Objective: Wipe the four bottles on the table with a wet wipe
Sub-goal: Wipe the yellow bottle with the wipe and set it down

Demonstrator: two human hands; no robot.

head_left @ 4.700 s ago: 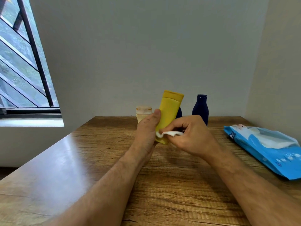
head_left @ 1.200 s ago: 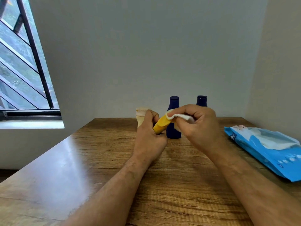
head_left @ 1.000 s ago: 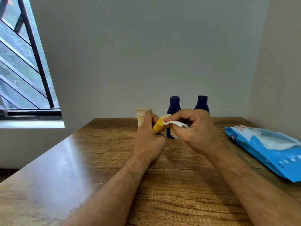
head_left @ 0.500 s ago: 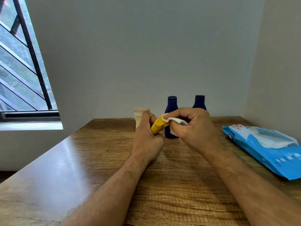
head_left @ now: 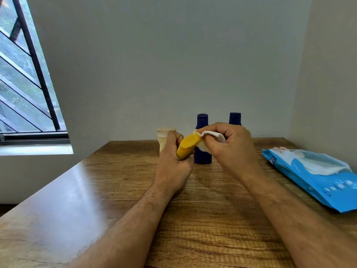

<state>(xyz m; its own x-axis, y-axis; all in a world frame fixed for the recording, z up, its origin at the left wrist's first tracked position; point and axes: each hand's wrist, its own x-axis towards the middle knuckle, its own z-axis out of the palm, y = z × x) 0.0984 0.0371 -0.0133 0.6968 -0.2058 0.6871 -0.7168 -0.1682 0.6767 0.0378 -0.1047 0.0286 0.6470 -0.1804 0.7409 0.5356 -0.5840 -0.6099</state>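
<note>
A: Why is the yellow bottle tipped over like that, up off the table?

B: My guess is it's so the top end can be reached. The left hand has its fingers curled round the lower part and holds it slanted, upper end pointing right, straight into the wet wipe. The right hand has the wipe pinched between thumb and bent fingers and folded over that end of the bottle.

A: And the other three?

B: Standing upright at the far edge near the wall. A cream bottle sits just behind the left hand, one dark blue bottle is between the two hands, and a second dark blue bottle shows only its cap above the right hand. Out of the way, I'd say, so each can be picked up in turn.

A: The blue pack?

B: Lying flat on the right side of the table, well apart from the bottles, with a white sheet showing at its opening. Handy for the right hand if a fresh one is wanted.

A: How are the arms set?

B: Both forearms stretch forward over the wood and meet in the middle. The left wrist is low, close to the tabletop; whether it touches I can't tell. The right hand is higher, knuckles up, arched over the bottle's end
</note>
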